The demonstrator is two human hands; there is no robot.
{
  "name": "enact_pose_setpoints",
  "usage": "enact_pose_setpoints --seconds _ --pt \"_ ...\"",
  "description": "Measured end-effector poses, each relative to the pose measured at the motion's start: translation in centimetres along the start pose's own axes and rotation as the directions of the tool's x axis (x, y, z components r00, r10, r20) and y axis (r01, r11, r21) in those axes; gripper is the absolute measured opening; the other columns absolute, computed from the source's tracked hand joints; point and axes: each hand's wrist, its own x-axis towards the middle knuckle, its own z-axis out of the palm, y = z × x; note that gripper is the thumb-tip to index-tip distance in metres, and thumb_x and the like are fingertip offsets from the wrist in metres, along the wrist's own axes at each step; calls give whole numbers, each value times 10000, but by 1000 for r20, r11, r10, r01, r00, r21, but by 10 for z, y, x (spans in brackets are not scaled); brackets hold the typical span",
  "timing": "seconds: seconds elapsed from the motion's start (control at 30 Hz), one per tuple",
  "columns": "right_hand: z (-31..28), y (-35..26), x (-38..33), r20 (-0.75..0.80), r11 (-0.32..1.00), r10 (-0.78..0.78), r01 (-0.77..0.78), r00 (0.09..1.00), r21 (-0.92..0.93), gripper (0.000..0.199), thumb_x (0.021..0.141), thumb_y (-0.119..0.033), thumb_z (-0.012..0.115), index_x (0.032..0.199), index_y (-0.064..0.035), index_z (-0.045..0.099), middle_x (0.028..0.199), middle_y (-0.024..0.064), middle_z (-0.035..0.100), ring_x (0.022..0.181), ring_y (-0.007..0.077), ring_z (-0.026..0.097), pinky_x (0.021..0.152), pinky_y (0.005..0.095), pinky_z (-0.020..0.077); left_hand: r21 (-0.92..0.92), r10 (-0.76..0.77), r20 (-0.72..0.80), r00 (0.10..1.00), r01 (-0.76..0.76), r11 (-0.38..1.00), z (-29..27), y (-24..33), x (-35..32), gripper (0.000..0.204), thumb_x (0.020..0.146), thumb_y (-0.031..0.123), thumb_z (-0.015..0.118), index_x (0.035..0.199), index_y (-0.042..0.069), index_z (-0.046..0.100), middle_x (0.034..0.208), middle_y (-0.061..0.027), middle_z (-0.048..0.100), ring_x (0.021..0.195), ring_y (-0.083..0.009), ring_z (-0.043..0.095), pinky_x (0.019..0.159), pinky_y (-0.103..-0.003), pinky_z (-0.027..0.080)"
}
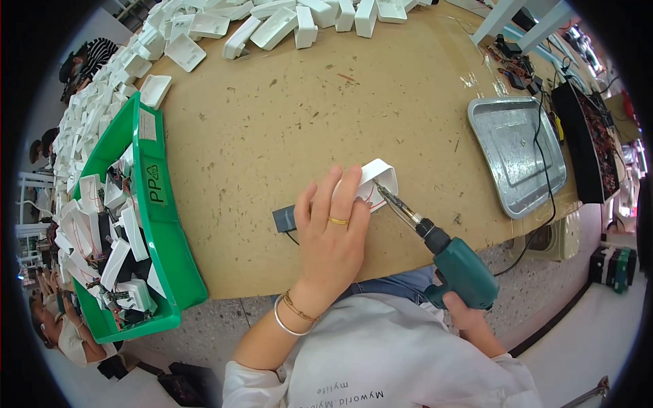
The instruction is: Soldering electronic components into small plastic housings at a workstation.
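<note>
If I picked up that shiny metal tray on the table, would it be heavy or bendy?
Probably light for its size: the metal tray looks thin-walled and shallow. It seems stiff, though thin sheet may flex a little. Its shiny surface could be slippery, and the raised rim gives fingers an edge to hold. It lies flat on the table, so tipping or rolling seems unlikely.

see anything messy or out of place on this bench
Mostly no. The white housings along the far edge lie in a loose, tumbled heap. The metal tray sits askew. The left hand and green driver look normal.
</note>
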Motion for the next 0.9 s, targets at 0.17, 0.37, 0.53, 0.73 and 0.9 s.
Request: enact_pose_setpoints --seconds 0.17,0.37,0.53,0.73,0.9 --pt "-5 2 -1 44 983 -21 28 999 -180 508 803 -323 670 1119 63 573 1080 185 589 929 259 597 781 355 473 76 58 59 997 -63 995 -1 4 7 88 781 36 620 803 49 535 1276 -88 518 1221 -266 463 1022 -429 344" --pt "-6 2 1 32 980 -30 36 999 -196 441 804 -292 662 1056 65 607 1026 198 613 928 324 600 772 382 479 9 11 10 1000 -11 1000 8 6 3 72 792 27 608 809 32 538 1258 -88 515 1156 -262 498 949 -409 386" --pt "-7 -1 8 41 966 -101 108 994 -235 363 798 -287 667 953 38 631 947 174 630 894 323 594 744 383 476 1 23 -3 1000 -23 1000 9 5 3 118 758 -1 635 810 32 535 1254 -90 511 1132 -259 508 933 -411 389" --pt "-7 -1 9 43 968 -121 127 992 -218 361 797 -294 665 939 36 630 915 166 631 878 322 593 731 383 476 -6 41 1 999 -41 999 9 3 2 175 713 -5 662 806 43 521 1264 -95 508 1140 -273 504 940 -419 383" --pt "-6 -11 13 87 939 -165 183 982 -292 366 800 -297 660 936 41 625 922 171 629 872 329 596 722 386 482 -26 46 6 999 -46 999 8 3 1 193 702 -7 659 819 45 515 1276 -109 501 1149 -290 498 946 -430 377"
